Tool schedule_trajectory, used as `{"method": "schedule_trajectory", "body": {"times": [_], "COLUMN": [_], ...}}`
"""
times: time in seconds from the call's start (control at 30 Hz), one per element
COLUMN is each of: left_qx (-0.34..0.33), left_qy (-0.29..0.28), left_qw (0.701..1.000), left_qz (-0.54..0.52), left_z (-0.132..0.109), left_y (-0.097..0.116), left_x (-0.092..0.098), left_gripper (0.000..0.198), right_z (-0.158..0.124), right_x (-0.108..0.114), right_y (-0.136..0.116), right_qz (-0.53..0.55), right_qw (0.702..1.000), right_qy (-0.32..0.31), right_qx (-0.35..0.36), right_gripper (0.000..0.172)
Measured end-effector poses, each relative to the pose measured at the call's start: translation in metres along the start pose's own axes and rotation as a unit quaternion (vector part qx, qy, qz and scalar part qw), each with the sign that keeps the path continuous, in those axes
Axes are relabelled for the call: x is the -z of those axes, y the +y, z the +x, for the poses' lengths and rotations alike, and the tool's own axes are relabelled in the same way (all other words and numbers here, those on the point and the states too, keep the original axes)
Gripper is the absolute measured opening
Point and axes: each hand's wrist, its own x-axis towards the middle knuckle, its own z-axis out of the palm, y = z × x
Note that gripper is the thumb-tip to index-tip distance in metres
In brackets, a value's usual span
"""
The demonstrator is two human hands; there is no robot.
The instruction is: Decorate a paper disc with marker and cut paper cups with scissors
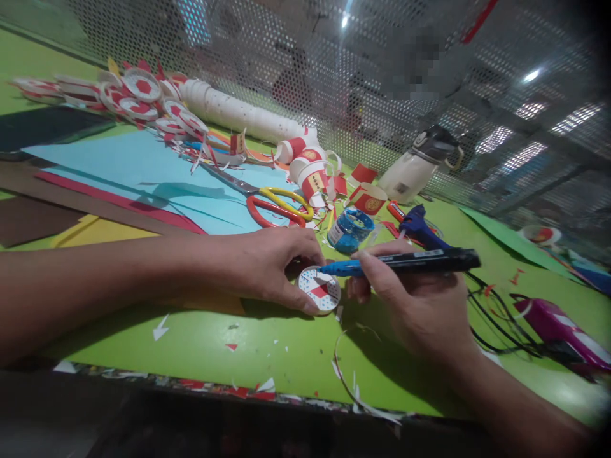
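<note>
1. At the near edge of the green table (186, 362) lie a curled paper strip (337, 359) and a white arrow-shaped scrap (161, 329); probably they are only cutting waste.
2. A little inward from the middle of this edge is the round paper disc (321, 291), white with blue dots and a red centre. The left hand (274, 264) grips its rim between thumb and fingers, perhaps so that it does not turn while the upper face is free. I cannot tell if it rests fully on the table.
3. The right hand (415, 302) grips the marker pen (401, 262) near its blue end, almost level, with the tip at the disc's upper part. Such a hold seems good for small marks; whether the tip touches, I cannot tell.
4. Towards the right edge lies a magenta device (563, 327), near a black cord (506, 350).
5. Beyond the hands stand a jar with blue contents (351, 230) and a dark blue glue gun (422, 228), likely placed within easy reach. The scissors (256, 191) lie partly on light blue sheets (109, 165), their handles turned to the near side, so they look convenient to take.
6. Near the far edge are cut paper cups (310, 166), a flask (416, 164), a long white cup stack (243, 111) and, to the left, a heap of decorated discs (140, 108), perhaps set there to leave working room. A perforated panel (329, 70) rises behind.
</note>
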Motion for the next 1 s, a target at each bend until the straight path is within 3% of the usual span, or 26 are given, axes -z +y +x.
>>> {"method": "schedule_trajectory", "body": {"times": [0.27, 0.87, 1.0], "left_qx": [-0.008, 0.001, -0.002], "left_qy": [0.005, 0.001, 0.007], "left_qw": [1.0, 1.0, 1.0], "left_qz": [-0.012, -0.011, -0.01], "left_z": [0.001, 0.0, 0.0], "left_y": [-0.003, 0.0, -0.001], "left_x": [-0.001, -0.001, -0.001], "left_gripper": [0.039, 0.037, 0.038], "right_z": [0.001, -0.002, -0.002], "right_x": [0.001, 0.0, -0.004], "right_y": [0.004, 0.009, 0.007], "right_qz": [-0.013, 0.032, 0.087], "right_qw": [0.999, 0.999, 0.996], "right_qy": [0.0, -0.03, -0.013], "right_qx": [0.049, 0.012, -0.004], "right_gripper": [0.01, 0.005, 0.008]}}
